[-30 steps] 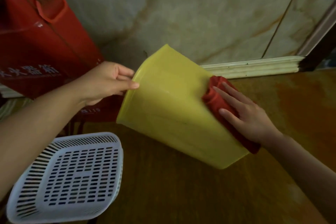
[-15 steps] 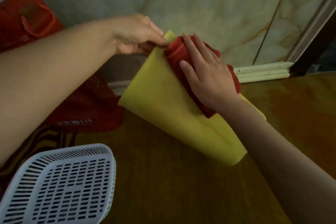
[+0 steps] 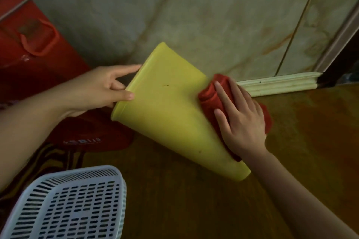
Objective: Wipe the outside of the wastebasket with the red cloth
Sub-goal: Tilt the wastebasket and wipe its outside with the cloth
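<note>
1. The yellow wastebasket [image 3: 171,106] lies tilted on the wooden floor [image 3: 194,209].
2. The red cloth [image 3: 211,99] sits on the wastebasket's upper side — the right hand [image 3: 240,120] presses it flat, fingers spread.
3. The left hand [image 3: 101,89] grips the wastebasket's rim.
4. A white slotted basket [image 3: 68,205] stands below the wastebasket.

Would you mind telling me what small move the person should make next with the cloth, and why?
Probably slide the right hand and red cloth down the wall toward the base. The left hand holds the rim of the tilted yellow wastebasket, the cloth lies flat on its right side, and small dark specks show on the face nearer the base.
</note>
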The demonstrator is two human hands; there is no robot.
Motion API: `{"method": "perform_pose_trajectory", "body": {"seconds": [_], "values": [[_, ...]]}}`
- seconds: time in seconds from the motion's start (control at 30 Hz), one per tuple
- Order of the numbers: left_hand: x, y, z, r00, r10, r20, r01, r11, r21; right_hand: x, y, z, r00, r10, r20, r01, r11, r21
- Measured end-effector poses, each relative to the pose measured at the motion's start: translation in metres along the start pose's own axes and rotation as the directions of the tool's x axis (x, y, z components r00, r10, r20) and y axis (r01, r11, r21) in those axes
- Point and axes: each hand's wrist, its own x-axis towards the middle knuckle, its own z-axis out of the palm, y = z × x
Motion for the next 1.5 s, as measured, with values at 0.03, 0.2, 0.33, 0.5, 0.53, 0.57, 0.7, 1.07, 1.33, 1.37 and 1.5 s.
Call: {"method": "perform_pose_trajectory", "body": {"seconds": [0.03, 0.2, 0.33, 0.5, 0.53, 0.57, 0.7, 1.07, 1.33, 1.37, 1.5], "values": [[0.002, 0.002, 0.0, 1.0, -0.011, -0.007, 0.01, 1.0, -0.012, -0.013, 0.005, 0.001, 0.998, 0.058, -0.023, -0.058, 0.998, -0.019], [0.013, 0.02, 0.009, 1.0, -0.004, -0.006, 0.004, 0.999, -0.046, -0.036, 0.029, 0.012, 0.703, 0.711, -0.001, -0.66, 0.653, 0.373], [0.018, 0.025, 0.008, 0.999, -0.03, -0.017, 0.029, 0.998, -0.047, -0.028, 0.024, 0.006, 0.595, 0.803, 0.014, -0.702, 0.511, 0.496], [0.023, 0.024, 0.006, 0.999, -0.039, 0.007, 0.04, 0.997, -0.069, -0.001, -0.017, -0.005, 0.815, 0.573, -0.091, -0.492, 0.766, 0.415], [0.028, 0.03, 0.007, 0.999, -0.025, 0.029, 0.027, 0.998, -0.058, 0.013, -0.031, -0.009, 0.866, 0.49, -0.1, -0.409, 0.809, 0.422], [0.034, 0.037, 0.009, 0.998, -0.014, 0.057, 0.016, 0.999, -0.044, 0.028, -0.046, -0.012, 0.909, 0.404, -0.104, -0.323, 0.839, 0.438], [0.048, 0.046, 0.006, 0.984, 0.048, 0.174, -0.044, 0.999, -0.029, 0.073, -0.083, -0.017, 0.992, 0.066, -0.109, -0.024, 0.938, 0.346], [0.021, -0.007, 0.021, 0.958, 0.284, 0.043, -0.283, 0.959, -0.026, 0.02, 0.03, 0.004, 0.929, 0.368, 0.051, -0.369, 0.901, 0.229], [0.041, 0.054, 0.045, 0.941, 0.338, 0.014, -0.338, 0.939, 0.058, 0.002, -0.026, -0.02, 0.912, 0.4, -0.086, -0.307, 0.808, 0.503], [0.042, 0.061, 0.047, 0.949, 0.315, 0.016, -0.316, 0.948, 0.027, 0.011, -0.037, -0.026, 0.942, 0.319, -0.103, -0.223, 0.826, 0.519], [0.04, 0.077, 0.044, 0.961, 0.274, 0.051, -0.266, 0.956, -0.125, 0.046, -0.035, -0.043, 0.994, -0.004, -0.114, 0.045, 0.929, 0.366]]}}
